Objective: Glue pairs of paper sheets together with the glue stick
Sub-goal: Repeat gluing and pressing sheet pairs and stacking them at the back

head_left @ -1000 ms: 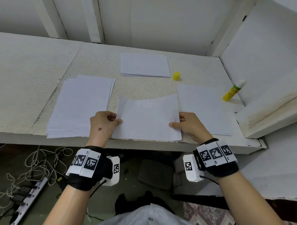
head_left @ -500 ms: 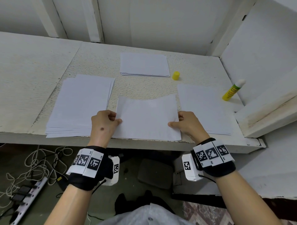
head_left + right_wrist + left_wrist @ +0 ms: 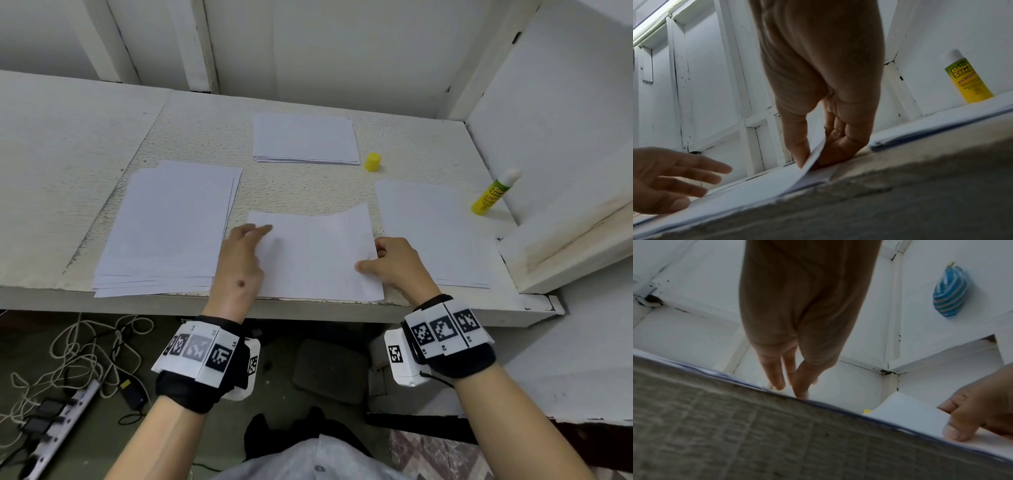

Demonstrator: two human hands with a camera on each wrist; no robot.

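A white textured shelf [image 3: 212, 130] carries paper: a stack [image 3: 171, 226] left of the left hand [image 3: 239, 263]; sheets [image 3: 318, 253] between the hands; another stack [image 3: 431, 229] right of the right hand [image 3: 397, 263]; a far stack [image 3: 305, 138], yellow cap [image 3: 372, 161] and glue stick [image 3: 493, 193] beyond.

- White paper sheets [image 3: 313, 253] lie at the near worktop edge; the right side curls up.
- The yellow glue stick [image 3: 493, 194] stands uncapped on the far right.
- Its yellow cap [image 3: 372, 162] sits apart.

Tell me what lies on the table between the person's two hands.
One white sheet, its far edge bowed up. The right hand pinches its right edge; the left hand is open at its left edge. The head view shows this.
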